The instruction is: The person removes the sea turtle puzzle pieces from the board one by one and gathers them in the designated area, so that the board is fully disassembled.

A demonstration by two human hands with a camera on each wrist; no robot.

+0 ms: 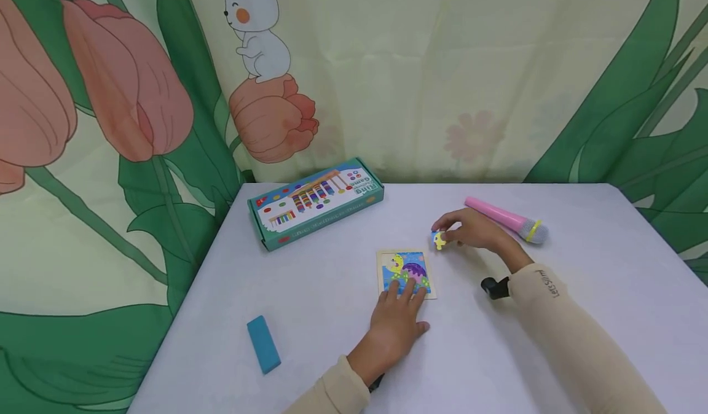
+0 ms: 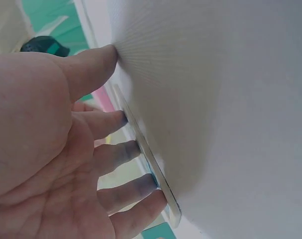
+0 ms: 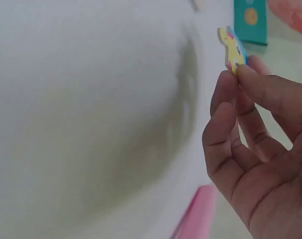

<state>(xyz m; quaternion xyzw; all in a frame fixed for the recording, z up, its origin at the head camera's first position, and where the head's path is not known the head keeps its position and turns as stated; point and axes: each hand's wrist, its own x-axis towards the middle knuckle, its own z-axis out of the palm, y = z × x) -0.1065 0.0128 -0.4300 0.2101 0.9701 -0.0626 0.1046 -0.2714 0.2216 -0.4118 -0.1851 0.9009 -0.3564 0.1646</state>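
A small square jigsaw puzzle (image 1: 412, 265) in a pale wooden frame lies on the table, showing a yellow and purple animal on blue. My left hand (image 1: 395, 325) rests on its near edge with fingers spread and straight; the left wrist view shows the fingertips on the edge of the puzzle board (image 2: 148, 154). Up and to the right of the board, my right hand (image 1: 470, 230) pinches a yellow and blue puzzle piece (image 1: 439, 240) between thumb and fingers. In the right wrist view that puzzle piece (image 3: 234, 50) is held above the table.
A green game box (image 1: 318, 202) lies at the back left of the table. Behind my right hand is a pink toy microphone (image 1: 503, 218). At the front left lies a blue block (image 1: 263, 344). A printed curtain (image 1: 415, 82) hangs behind the table.
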